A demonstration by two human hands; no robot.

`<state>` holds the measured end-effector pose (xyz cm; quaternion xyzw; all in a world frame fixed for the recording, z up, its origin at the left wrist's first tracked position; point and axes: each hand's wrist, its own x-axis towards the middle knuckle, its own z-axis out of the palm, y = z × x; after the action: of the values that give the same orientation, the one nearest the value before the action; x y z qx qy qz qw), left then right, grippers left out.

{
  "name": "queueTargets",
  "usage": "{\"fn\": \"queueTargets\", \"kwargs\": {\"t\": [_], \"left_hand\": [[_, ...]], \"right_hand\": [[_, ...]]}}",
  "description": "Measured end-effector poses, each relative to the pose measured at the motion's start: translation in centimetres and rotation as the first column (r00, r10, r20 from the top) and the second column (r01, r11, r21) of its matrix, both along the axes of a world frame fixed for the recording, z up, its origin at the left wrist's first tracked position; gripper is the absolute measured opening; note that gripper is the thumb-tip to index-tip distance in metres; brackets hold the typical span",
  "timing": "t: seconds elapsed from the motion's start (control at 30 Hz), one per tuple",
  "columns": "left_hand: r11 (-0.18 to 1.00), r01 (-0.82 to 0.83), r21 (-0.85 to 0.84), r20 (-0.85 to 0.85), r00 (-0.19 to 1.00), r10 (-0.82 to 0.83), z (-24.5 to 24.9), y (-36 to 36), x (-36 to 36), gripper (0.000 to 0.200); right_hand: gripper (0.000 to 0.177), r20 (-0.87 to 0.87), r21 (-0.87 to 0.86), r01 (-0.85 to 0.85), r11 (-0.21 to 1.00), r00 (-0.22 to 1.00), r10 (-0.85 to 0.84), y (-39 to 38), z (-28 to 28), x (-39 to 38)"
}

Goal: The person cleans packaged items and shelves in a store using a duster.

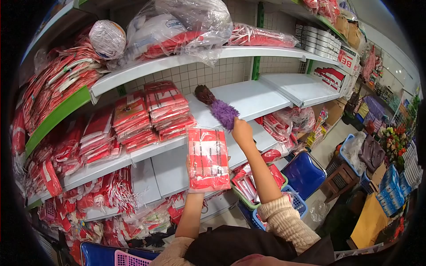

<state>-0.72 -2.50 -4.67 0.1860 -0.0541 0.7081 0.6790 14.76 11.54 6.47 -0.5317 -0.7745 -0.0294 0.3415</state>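
My left hand (188,163) is closed around a plastic-wrapped red-and-white packet (208,162), held upright in front of the shelves. Most of that hand is hidden behind the packet. My right hand (242,132) grips a fluffy duster (224,113), purple near my fist and dark brown at its far tip. The duster lies over the white middle shelf (253,95), its tip near the back wall. Left of it, stacks of similar red packets (167,106) stand on the same shelf.
Overhead, the upper shelf (177,61) carries a large clear plastic bag (177,31) and a ball of white string (107,39). Below right are a blue chair (305,175) and a green basket (250,205) of red packets. A white carton (330,79) stands at the shelf's right end.
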Motion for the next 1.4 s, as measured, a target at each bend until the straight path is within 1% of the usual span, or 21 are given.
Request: {"fn": "queueTargets", "kwargs": {"t": [0.1,0.2,0.3,0.37,0.43,0.53,0.63,0.67,0.7,0.73,0.77,0.8,0.83,0.9,1.0,1.03,1.1,1.2,1.27,1.33,1.4], "left_hand": [[1.000,-0.015,0.008,-0.001,1.000,0.015,0.2,-0.1,-0.3,0.069],[0.999,-0.035,0.019,-0.008,0.999,0.036,0.2,-0.4,-0.8,0.068],[0.998,-0.052,0.033,-0.010,0.999,0.052,0.1,-0.3,-1.4,0.068],[0.997,-0.059,0.042,-0.014,0.998,0.060,-0.1,-0.2,-1.8,0.067],[0.997,-0.065,0.049,-0.019,0.998,0.066,-0.5,-0.1,-2.1,0.067],[0.994,-0.082,0.071,-0.040,0.996,0.085,-0.9,0.1,-3.0,0.067],[0.990,-0.122,0.074,-0.097,0.987,0.129,-1.3,-0.1,-4.1,0.066],[0.988,-0.143,0.049,-0.129,0.981,0.148,0.1,-0.8,-4.5,0.066],[0.970,-0.189,-0.153,-0.161,0.973,0.164,1.2,-2.2,-4.2,0.070],[0.965,-0.230,-0.126,-0.260,0.946,0.191,3.1,-3.6,-4.0,0.070],[0.959,-0.267,-0.096,-0.357,0.908,0.218,4.8,-4.8,-4.1,0.069],[0.952,-0.301,-0.062,-0.451,0.859,0.243,5.8,-5.6,-4.5,0.069],[0.914,-0.404,0.027,-0.544,0.762,0.352,5.9,-6.1,-5.3,0.071],[0.855,-0.445,0.265,-0.749,0.464,0.474,10.7,-8.3,-6.1,0.079],[0.847,-0.405,0.345,-0.802,0.342,0.490,14.0,-10.2,-7.4,0.094],[0.777,-0.444,0.447,-0.789,0.212,0.576,14.3,-10.1,-8.4,0.096],[0.611,-0.467,0.639,-0.712,-0.059,0.699,14.9,-9.6,-10.8,0.100],[0.612,-0.423,0.668,-0.733,-0.230,0.641,16.6,-8.6,-15.4,0.092],[0.564,-0.489,0.665,-0.739,-0.328,0.588,19.0,-8.3,-17.4,0.084],[0.511,-0.532,0.675,-0.732,-0.392,0.558,20.8,-7.5,-19.5,0.078],[0.464,-0.548,0.696,-0.710,-0.427,0.560,21.7,-5.9,-22.0,0.074]], "right_hand": [[0.031,0.006,-0.084,0.026,0.996,1.000,-0.025,2.4,-0.8,-1.3],[0.030,0.036,0.205,0.101,0.974,0.993,-0.110,-0.8,0.4,-1.3],[0.031,-0.260,0.416,0.049,0.908,0.963,0.067,-5.5,1.3,-1.3],[0.028,-0.387,0.376,0.003,0.927,0.909,0.154,-8.7,0.5,-1.6],[0.024,-0.592,-0.021,-0.230,0.973,0.787,0.173,-12.5,0.3,-2.0],[0.022,-0.649,-0.239,-0.453,0.859,0.732,0.206,-14.3,-1.4,-2.6],[0.019,-0.817,-0.068,-0.610,0.790,0.489,0.306,-14.0,-3.3,-3.8],[0.018,-0.834,-0.039,-0.606,0.795,0.458,0.308,-13.8,-3.4,-4.2],[0.018,-0.850,-0.012,-0.603,0.798,0.427,0.310,-13.6,-3.4,-4.5],[0.017,-0.865,0.014,-0.599,0.800,0.394,0.311,-13.5,-3.5,-4.8],[0.017,-0.873,-0.018,-0.590,0.807,0.403,0.275,-13.4,-3.1,-5.1],[0.018,-0.880,0.044,-0.578,0.815,0.364,0.306,-13.0,-2.8,-5.7],[0.019,-0.884,0.078,-0.557,0.827,0.345,0.316,-12.5,-2.7,-6.3],[0.021,-0.871,0.115,-0.513,0.851,0.360,0.335,-11.5,-1.9,-7.7],[0.017,-0.837,0.165,-0.605,0.779,0.332,0.435,-11.0,1.2,-10.1],[0.017,-0.797,0.098,-0.610,0.786,0.425,0.430,-9.9,1.3,-10.9],[0.018,-0.760,0.193,-0.632,0.750,0.387,0.522,-9.1,3.6,-13.5],[0.020,-0.752,0.250,-0.664,0.705,0.325,0.573,-7.7,7.0,-17.5],[0.023,-0.635,0.143,-0.634,0.760,0.530,0.562,-6.3,9.8,-19.3],[0.031,-0.685,0.271,-0.681,0.681,0.361,0.633,-4.3,11.4,-22.6],[0.038,-0.635,0.131,-0.604,0.787,0.558,0.534,-2.2,12.9,-25.4]]}}
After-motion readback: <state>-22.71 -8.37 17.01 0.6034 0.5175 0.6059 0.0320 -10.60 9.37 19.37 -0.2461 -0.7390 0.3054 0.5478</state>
